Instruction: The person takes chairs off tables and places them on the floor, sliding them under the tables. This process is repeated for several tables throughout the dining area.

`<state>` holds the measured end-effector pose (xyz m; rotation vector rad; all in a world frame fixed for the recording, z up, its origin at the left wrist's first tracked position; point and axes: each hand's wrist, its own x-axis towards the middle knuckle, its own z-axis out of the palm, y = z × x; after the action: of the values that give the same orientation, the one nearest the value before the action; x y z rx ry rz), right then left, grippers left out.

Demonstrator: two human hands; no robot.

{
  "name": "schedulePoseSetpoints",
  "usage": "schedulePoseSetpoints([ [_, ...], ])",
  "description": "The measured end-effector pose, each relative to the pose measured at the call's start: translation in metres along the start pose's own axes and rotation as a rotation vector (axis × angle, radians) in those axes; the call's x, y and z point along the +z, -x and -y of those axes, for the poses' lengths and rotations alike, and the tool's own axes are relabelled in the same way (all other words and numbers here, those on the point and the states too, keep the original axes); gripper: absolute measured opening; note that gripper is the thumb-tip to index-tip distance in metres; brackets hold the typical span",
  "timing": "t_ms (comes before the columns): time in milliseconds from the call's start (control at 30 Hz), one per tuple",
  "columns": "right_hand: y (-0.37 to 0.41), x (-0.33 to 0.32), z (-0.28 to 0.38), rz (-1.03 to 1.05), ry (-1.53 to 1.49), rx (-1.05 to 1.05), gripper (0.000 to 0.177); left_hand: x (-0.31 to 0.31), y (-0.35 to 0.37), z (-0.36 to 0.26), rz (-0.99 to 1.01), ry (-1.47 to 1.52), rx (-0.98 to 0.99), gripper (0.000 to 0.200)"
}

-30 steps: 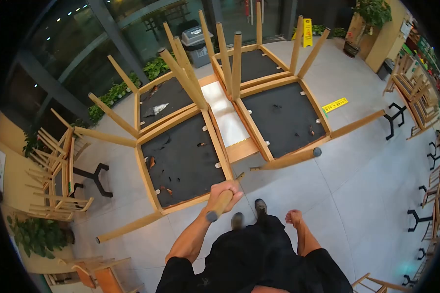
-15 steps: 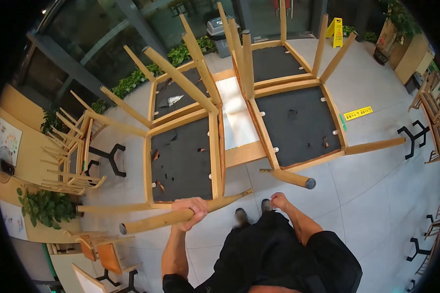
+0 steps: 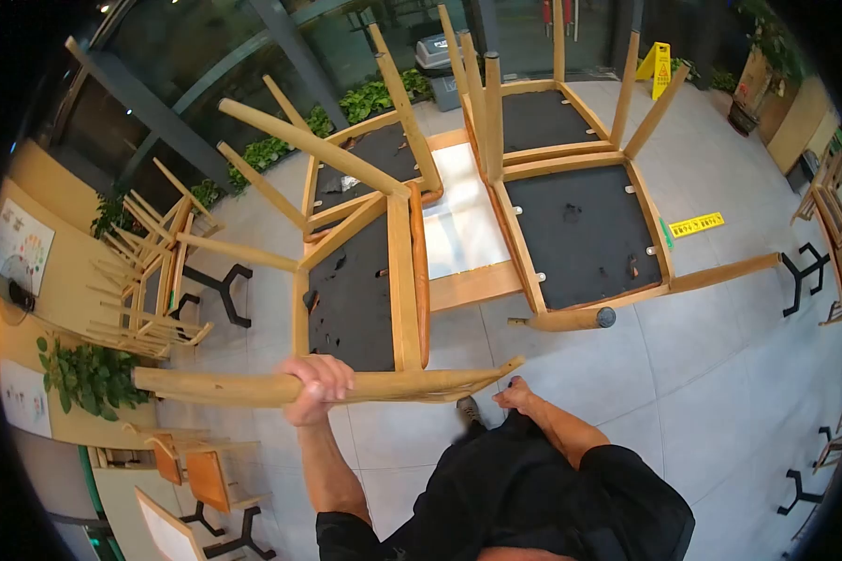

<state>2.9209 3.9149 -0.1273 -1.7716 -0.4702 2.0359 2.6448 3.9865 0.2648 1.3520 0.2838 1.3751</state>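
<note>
My left hand [image 3: 316,388] is wrapped round a wooden leg of the near left chair [image 3: 353,290], which is upside down and tilted, its dark underside showing. My right hand [image 3: 515,395] is closed near my body, beside the end of that chair's curved back; whether it holds anything is too small to tell. More upturned chairs rest on the table [image 3: 477,285]: the near right chair [image 3: 585,234], the far right chair [image 3: 544,122] and the far left chair [image 3: 370,164].
Upturned chairs [image 3: 150,271] stand at the left by a potted plant [image 3: 89,374]. Orange chairs [image 3: 206,479] are at the lower left. A yellow floor sign [image 3: 661,67] and a bin [image 3: 440,70] stand at the back. Stacked chairs [image 3: 833,210] line the right.
The near left chair has tilted and shifted away from the far left chair, with my left hand still on its leg. My left hand has moved left and slightly up; the whole view has shifted.
</note>
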Motion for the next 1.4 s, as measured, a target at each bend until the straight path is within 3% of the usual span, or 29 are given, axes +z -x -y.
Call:
schedulePoseSetpoints([
  [100,0.026,0.008,0.011,-0.037,-0.191,-0.101,0.054,0.009,0.002,-0.016,-0.064,0.037,0.041,0.008],
  [267,0.030,-0.010,0.007,0.317,-0.363,-0.133,0.053,0.021,0.012,-0.035,-0.076,-0.028,0.102,0.009],
  [433,0.063,-0.008,0.001,0.470,-0.350,-0.141,0.043,0.021,0.027,-0.066,-0.094,0.017,0.142,0.013],
  [567,0.085,-0.002,0.003,0.583,-0.262,-0.296,0.043,0.011,0.056,-0.104,-0.121,0.011,0.207,0.014],
  [767,0.168,0.046,0.067,0.830,-0.146,-0.618,0.049,-0.031,0.140,-0.194,-0.244,0.075,0.371,0.016],
  [900,0.208,0.111,0.098,0.953,-0.080,-0.746,0.048,-0.082,0.240,-0.257,-0.392,0.173,0.498,0.019],
  [1100,0.275,0.207,0.113,1.012,0.084,-0.664,0.041,-0.154,0.414,-0.291,-0.857,0.351,0.804,0.022],
  [1167,0.285,0.234,0.113,1.037,0.129,-0.645,0.040,-0.154,0.453,-0.282,-0.990,0.321,0.785,0.023],
  [1267,0.302,0.267,0.111,1.072,0.210,-0.622,0.039,-0.163,0.510,-0.249,-1.405,0.266,0.724,0.017],
  [1300,0.306,0.278,0.109,1.071,0.234,-0.628,0.040,-0.168,0.518,-0.239,-1.415,0.264,0.729,0.017],
  [1367,0.309,0.294,0.102,1.070,0.319,-0.634,0.039,-0.170,0.535,-0.214,-1.982,0.420,0.486,0.020],
  [1400,0.309,0.303,0.100,1.062,0.387,-0.665,0.039,-0.174,0.545,-0.202,-2.081,0.361,0.197,0.027],
])
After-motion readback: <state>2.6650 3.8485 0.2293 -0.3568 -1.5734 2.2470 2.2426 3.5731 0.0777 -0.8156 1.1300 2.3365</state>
